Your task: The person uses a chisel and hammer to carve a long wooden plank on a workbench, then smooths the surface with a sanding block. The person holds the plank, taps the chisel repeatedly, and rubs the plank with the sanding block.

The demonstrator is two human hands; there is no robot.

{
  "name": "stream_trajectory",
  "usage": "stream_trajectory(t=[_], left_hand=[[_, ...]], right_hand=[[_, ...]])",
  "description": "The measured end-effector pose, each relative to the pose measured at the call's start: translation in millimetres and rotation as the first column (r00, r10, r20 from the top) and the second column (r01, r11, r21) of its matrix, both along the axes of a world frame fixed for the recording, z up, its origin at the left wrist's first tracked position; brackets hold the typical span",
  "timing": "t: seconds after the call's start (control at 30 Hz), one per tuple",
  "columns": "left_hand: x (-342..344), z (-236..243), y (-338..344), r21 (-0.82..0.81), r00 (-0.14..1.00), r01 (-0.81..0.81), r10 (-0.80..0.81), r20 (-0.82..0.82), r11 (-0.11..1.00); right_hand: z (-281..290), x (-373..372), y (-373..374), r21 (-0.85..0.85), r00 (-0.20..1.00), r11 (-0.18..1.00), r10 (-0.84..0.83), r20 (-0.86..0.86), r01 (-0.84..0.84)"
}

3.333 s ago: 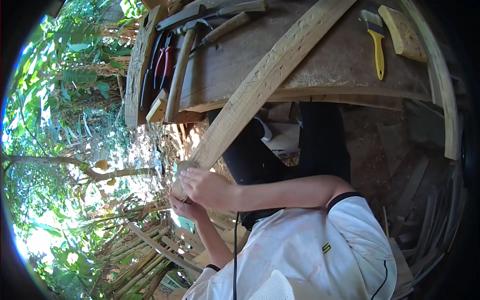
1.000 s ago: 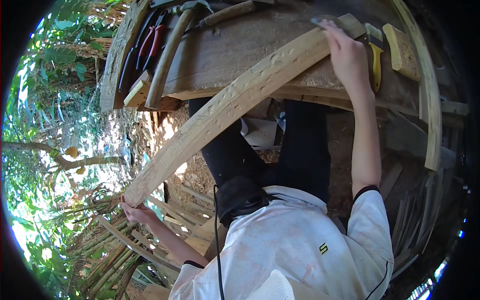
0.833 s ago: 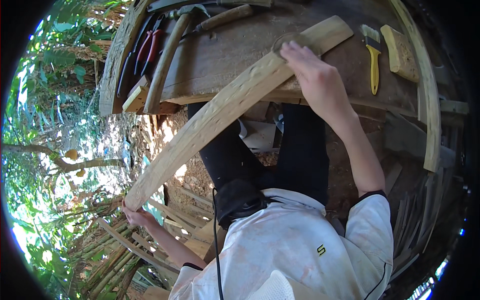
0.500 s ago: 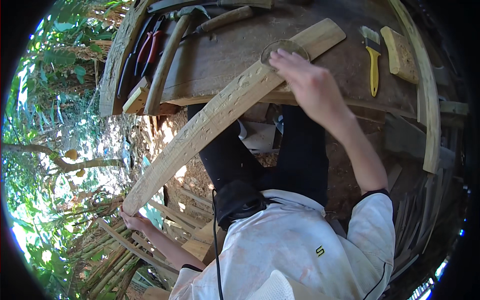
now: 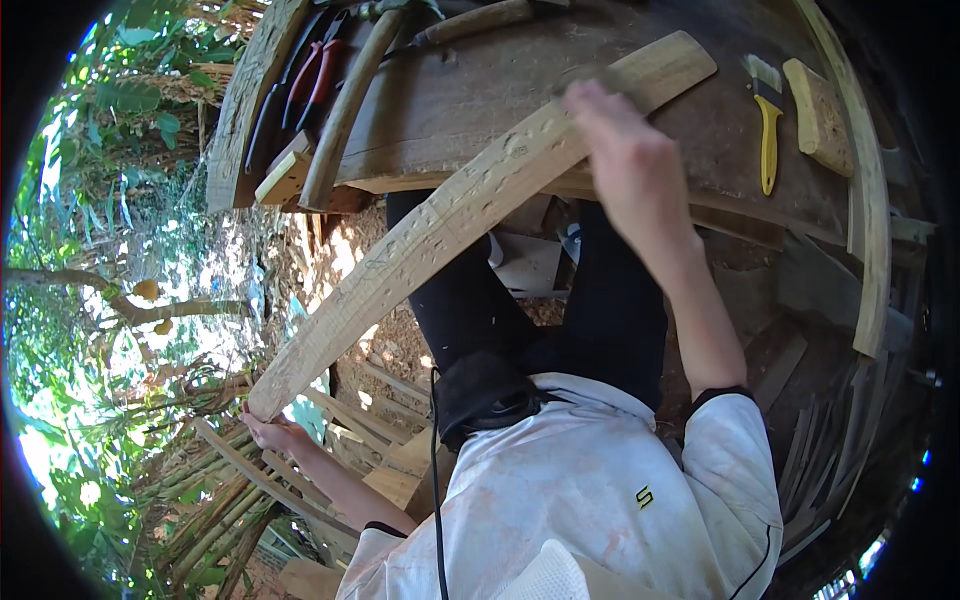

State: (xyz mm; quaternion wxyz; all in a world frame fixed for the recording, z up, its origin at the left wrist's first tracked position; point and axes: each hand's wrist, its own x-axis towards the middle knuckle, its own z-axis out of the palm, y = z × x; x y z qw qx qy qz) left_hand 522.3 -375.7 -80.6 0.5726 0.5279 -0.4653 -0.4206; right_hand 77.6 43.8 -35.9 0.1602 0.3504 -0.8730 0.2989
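Observation:
A long pale wooden board [image 5: 440, 228], pitted along its upper face, slants from the lower left up to the right. Its far end lies on the dark workbench [image 5: 450, 110], while the near end juts past the bench edge. My left hand [image 5: 276, 433] grips that near end, fingers tucked beneath it. On the far part of the board, my right hand [image 5: 636, 165] presses a round flat disc [image 5: 577, 74], like a sanding disc. Motion blurs the disc, and the fingers hide much of it.
A hammer [image 5: 352, 105], red-handled pliers [image 5: 322, 78] and a wooden-handled tool [image 5: 475, 22] lie on the bench's left side. To the right are a yellow-handled paintbrush [image 5: 769, 130] and a wood block [image 5: 817, 115]. Wood strips [image 5: 830, 440] lean at the right.
My right hand and the disc have shifted slightly up and right in view, the disc now blurred. The whole bench has shifted in the picture too. My left hand still holds the near end.

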Motion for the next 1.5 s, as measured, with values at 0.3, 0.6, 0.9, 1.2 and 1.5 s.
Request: stream_trajectory(t=[0.3, 0.6, 0.9, 1.2, 1.5], left_hand=[[-33, -32, 2, -0.001, 0.998, 0.065, -0.065, -0.018, 0.998], [-35, -31, 7, -0.1, 0.977, 0.095, -0.073, 0.203, 0.99], [-72, 12, 58, -0.493, 0.51, 0.575, 0.185, 0.84, 0.653], [-162, 62, 135, -0.074, 0.236, 0.905, -0.35, 0.906, 0.419], [-206, 64, 148, 0.03, 0.046, 0.968, -0.294, 0.955, 0.248]], right_hand=[[-10, 93, -73, -0.091, 0.945, 0.94, 0.328, -0.023, -0.328], [-13, 0, -20, -0.065, 0.979, 0.983, -0.178, -0.099, 0.172], [-10, 0, -17, -0.128, 0.987, 0.979, -0.16, 0.0, 0.159], [-12, -1, -18, -0.159, 0.985, 0.973, -0.171, -0.02, 0.165], [-10, -2, -17, -0.18, 0.986, 0.971, -0.165, -0.022, 0.158]])
